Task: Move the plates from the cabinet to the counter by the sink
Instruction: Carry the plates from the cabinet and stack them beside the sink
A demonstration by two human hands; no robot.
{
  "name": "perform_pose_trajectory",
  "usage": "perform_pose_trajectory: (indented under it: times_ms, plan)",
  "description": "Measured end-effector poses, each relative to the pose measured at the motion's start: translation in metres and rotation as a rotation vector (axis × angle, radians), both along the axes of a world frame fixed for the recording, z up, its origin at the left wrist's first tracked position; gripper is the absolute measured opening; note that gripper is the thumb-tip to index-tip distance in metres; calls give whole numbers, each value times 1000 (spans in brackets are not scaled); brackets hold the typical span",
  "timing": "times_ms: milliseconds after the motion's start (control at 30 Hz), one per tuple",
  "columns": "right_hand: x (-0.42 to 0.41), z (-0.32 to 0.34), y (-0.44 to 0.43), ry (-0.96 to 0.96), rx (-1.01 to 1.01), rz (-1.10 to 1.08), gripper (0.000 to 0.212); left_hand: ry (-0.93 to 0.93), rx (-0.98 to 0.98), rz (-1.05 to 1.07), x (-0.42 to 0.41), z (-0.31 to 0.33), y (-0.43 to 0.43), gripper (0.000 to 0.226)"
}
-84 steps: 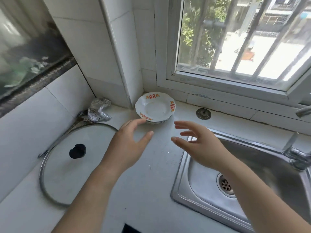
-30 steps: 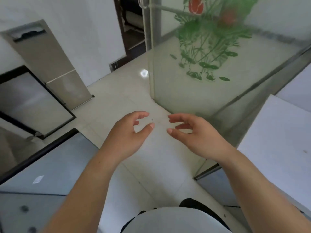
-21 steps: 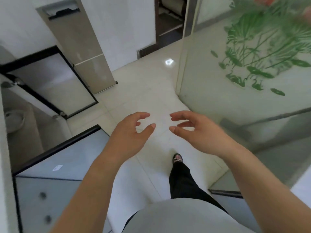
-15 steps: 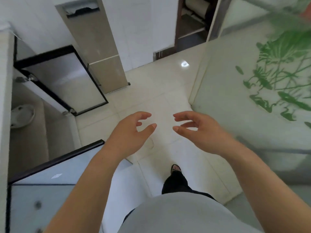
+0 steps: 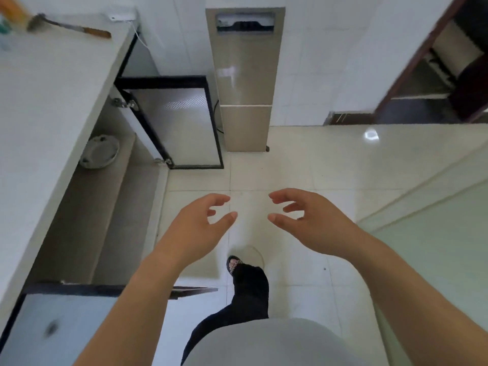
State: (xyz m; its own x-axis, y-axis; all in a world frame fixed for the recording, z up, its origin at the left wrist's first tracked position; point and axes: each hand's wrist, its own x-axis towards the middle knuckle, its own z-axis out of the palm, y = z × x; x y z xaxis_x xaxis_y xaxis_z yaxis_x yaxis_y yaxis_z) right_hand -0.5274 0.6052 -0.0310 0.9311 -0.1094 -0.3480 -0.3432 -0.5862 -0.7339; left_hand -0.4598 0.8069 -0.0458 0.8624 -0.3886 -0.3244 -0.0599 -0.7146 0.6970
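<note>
The view has been swung away from the sink corner, where patterned plates were seen stacked by the window, and is now turned down onto the floor (image 5: 303, 159) beside the open cabinet (image 5: 111, 220). Over the last half second the cabinet interior has been brought further into sight. The pose of the hands has hardly been altered.

The left hand (image 5: 195, 231) and the right hand (image 5: 314, 223) are held out side by side above the floor. Their fingers (image 5: 219, 199) are loosely curled and spread wide, and nothing is held in either hand.

One plate (image 5: 99, 151) is seen lying flat at the far end of the cabinet, under the surface (image 5: 52, 88) and just beside the swung-open door (image 5: 182, 122). Whether more plates lie under it cannot be told. A knife (image 5: 68, 29) rests on the surface above, and a tall fridge (image 5: 244, 75) stands beyond the door.

The step in hand is judged to be the walk back for another plate. A foot (image 5: 233, 262) is placed forward. For the next move, a stoop and a reach to the left under the surface would be needed. The plate would then be taken by its rim, with care that the open door is not struck.
</note>
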Motion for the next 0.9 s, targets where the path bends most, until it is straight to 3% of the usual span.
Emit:
perform_pose_trajectory:
  times_ms: [333,467,900]
  plan:
    - [202,23,0,10,-226,201,44,-10,-54,76,186,4,1,42]
    - [264,18,18,-14,-201,271,43,-32,-40,162,230,4,18,40]
    - [480,-22,99,68,-44,940,45,134,-38,816,307,-28,71,35]
